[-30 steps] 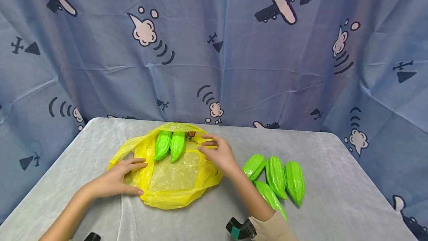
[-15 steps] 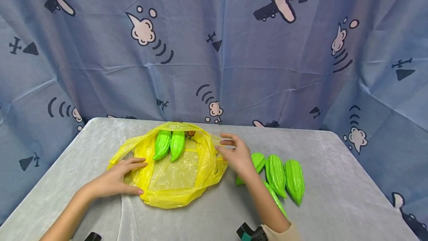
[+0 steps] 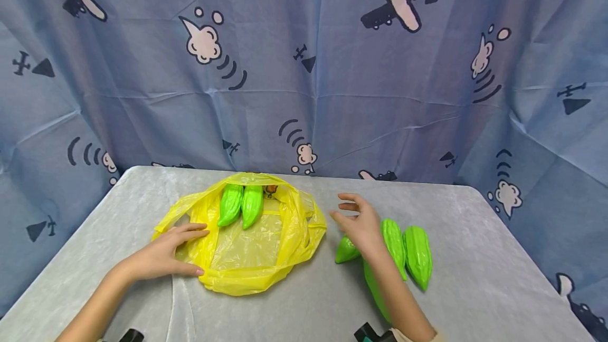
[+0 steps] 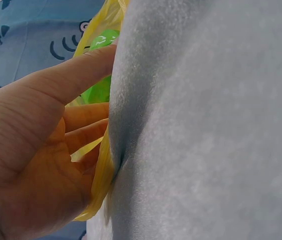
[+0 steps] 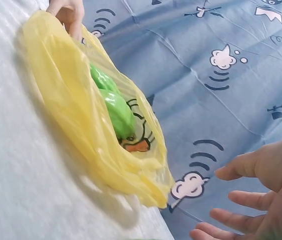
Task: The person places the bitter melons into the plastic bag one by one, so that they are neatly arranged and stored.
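Observation:
A yellow plastic bag (image 3: 252, 281) lies with its mouth spread wide on the table. Inside, against its far wall, two glossy green ridged fruits (image 3: 230, 206), like bitter melons, rest side by side. My left hand (image 3: 163, 255) reaches into the bag's left side, fingers extended and thumb at the near rim; in the left wrist view the yellow film runs across its palm. To the right of the bag, my right hand (image 3: 363, 226) hovers apart from it, fingers loosely bent and holding nothing. Beneath and beside that forearm lie several more green ridged fruits (image 3: 418, 257), partly hidden.
The table has a pale grey cloth (image 3: 475, 289) with a fold near the left forearm. Behind its far edge hangs a blue curtain (image 3: 266, 67) printed with airplanes and clouds. A black device (image 3: 372, 333) sits at the right wrist.
My right hand has drawn the bag's right side outward, let it go, and moved right toward the loose green fruits. The left hand has stayed in place.

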